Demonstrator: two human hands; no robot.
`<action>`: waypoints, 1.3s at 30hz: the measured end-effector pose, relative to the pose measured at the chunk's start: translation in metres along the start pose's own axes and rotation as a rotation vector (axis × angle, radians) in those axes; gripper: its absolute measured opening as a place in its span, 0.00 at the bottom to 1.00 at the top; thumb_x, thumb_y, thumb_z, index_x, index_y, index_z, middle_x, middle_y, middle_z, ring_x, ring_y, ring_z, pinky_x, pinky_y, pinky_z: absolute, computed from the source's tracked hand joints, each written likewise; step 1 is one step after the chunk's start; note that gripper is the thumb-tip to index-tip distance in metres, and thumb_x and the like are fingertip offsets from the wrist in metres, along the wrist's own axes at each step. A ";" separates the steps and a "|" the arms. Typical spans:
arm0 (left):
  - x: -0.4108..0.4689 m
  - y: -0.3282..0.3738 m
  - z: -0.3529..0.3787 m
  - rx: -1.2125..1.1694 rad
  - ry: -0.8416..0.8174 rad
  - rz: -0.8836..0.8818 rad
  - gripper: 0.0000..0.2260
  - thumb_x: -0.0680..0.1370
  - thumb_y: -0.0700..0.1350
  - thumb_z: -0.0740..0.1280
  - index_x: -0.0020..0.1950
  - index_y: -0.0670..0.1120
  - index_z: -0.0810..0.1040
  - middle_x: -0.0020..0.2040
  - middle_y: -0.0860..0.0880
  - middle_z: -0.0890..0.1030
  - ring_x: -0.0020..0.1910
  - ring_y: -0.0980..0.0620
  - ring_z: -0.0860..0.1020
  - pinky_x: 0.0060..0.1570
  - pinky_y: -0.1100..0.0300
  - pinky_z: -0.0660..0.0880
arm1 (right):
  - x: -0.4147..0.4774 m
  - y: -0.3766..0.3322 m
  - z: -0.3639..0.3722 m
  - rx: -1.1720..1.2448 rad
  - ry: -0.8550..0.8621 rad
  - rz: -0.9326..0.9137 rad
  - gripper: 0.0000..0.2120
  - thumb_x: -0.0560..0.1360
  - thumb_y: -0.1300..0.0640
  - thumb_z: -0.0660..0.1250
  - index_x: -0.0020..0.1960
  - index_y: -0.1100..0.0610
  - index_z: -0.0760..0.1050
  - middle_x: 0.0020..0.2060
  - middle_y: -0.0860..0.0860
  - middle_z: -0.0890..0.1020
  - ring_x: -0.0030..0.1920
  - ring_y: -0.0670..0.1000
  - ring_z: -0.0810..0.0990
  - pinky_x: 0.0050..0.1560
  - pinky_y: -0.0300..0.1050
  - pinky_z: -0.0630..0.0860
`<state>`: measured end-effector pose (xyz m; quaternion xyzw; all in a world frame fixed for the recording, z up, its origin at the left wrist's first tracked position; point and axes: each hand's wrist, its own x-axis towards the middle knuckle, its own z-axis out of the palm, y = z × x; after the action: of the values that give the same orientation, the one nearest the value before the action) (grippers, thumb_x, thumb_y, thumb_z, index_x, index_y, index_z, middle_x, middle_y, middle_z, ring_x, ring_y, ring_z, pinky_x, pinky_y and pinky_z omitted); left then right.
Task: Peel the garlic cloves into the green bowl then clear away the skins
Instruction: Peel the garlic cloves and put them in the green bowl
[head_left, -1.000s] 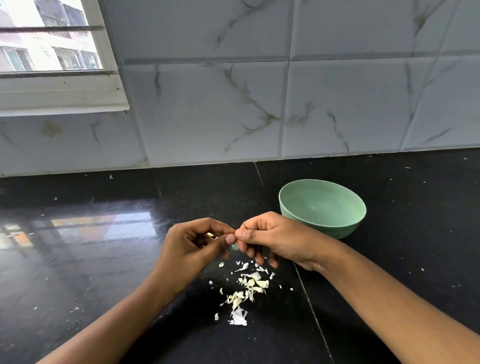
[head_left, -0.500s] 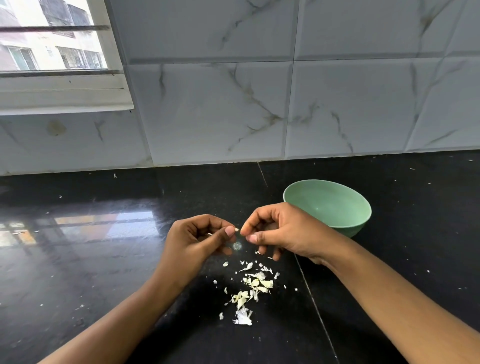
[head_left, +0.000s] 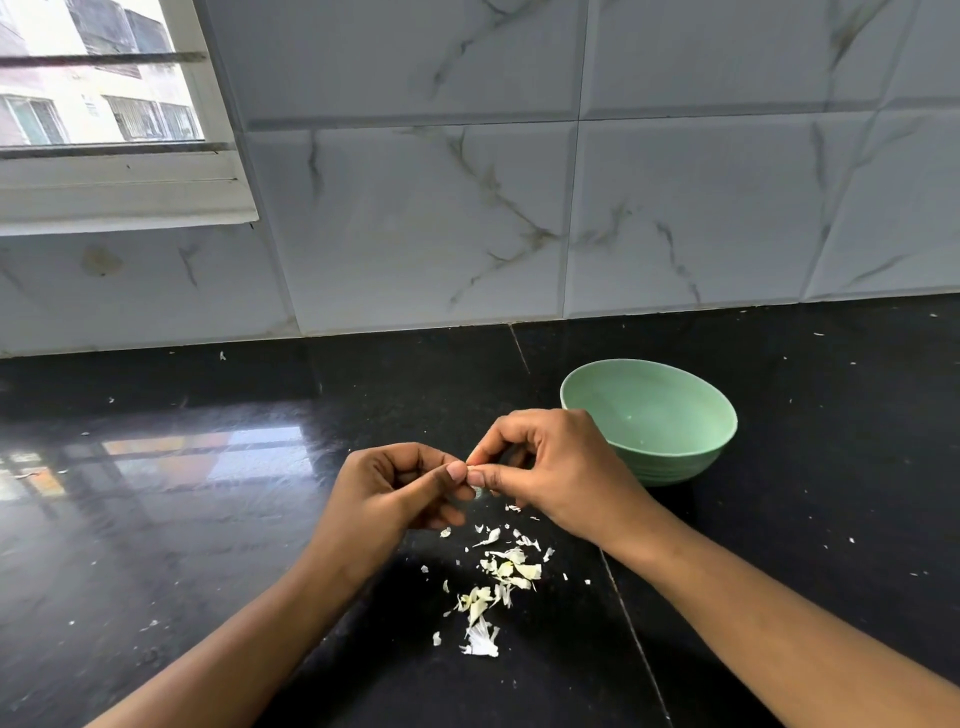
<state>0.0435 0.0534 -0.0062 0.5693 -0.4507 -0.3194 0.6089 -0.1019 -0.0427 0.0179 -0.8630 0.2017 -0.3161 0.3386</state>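
My left hand (head_left: 395, 488) and my right hand (head_left: 556, 467) meet above the black counter, fingertips touching. Between them they pinch a garlic clove, almost wholly hidden by the fingers; only a pale sliver shows at the fingertips. My left fingers curl round it, and my right thumb and forefinger pinch at its tip. The green bowl (head_left: 675, 452) stands just behind and to the right of my right hand; the part of its inside that I can see holds nothing. A scatter of pale garlic skins (head_left: 498, 577) lies on the counter right below my hands.
The black stone counter (head_left: 182, 519) runs back to a marble-tiled wall (head_left: 519, 218). A window (head_left: 93, 98) sits at the upper left. Small white flecks dot the counter, some far right (head_left: 852, 540).
My hands drew a little apart half a second ago and have come back together at the fingertips. The camera view has shifted slightly; the bowl and skins have not moved.
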 end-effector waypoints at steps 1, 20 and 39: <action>0.000 0.000 0.000 0.003 -0.001 0.013 0.08 0.68 0.45 0.70 0.38 0.41 0.82 0.33 0.43 0.83 0.28 0.49 0.80 0.31 0.61 0.77 | 0.000 0.000 0.000 0.027 -0.013 0.026 0.04 0.68 0.56 0.76 0.38 0.53 0.81 0.26 0.44 0.79 0.26 0.42 0.76 0.29 0.38 0.74; -0.001 0.002 -0.001 -0.037 0.024 0.001 0.07 0.69 0.45 0.70 0.39 0.41 0.80 0.34 0.45 0.82 0.27 0.49 0.79 0.30 0.60 0.77 | 0.006 0.001 -0.011 0.719 -0.125 0.470 0.06 0.71 0.66 0.70 0.40 0.58 0.74 0.34 0.52 0.79 0.31 0.47 0.80 0.26 0.39 0.76; 0.000 -0.002 0.000 0.008 0.046 0.024 0.05 0.65 0.45 0.73 0.38 0.46 0.84 0.33 0.43 0.83 0.27 0.50 0.80 0.29 0.61 0.77 | 0.004 0.001 -0.001 0.584 -0.174 0.448 0.02 0.73 0.62 0.69 0.44 0.62 0.78 0.34 0.53 0.82 0.31 0.46 0.81 0.27 0.38 0.76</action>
<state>0.0435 0.0531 -0.0079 0.5737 -0.4447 -0.2972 0.6203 -0.1000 -0.0456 0.0193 -0.6881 0.2574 -0.2040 0.6470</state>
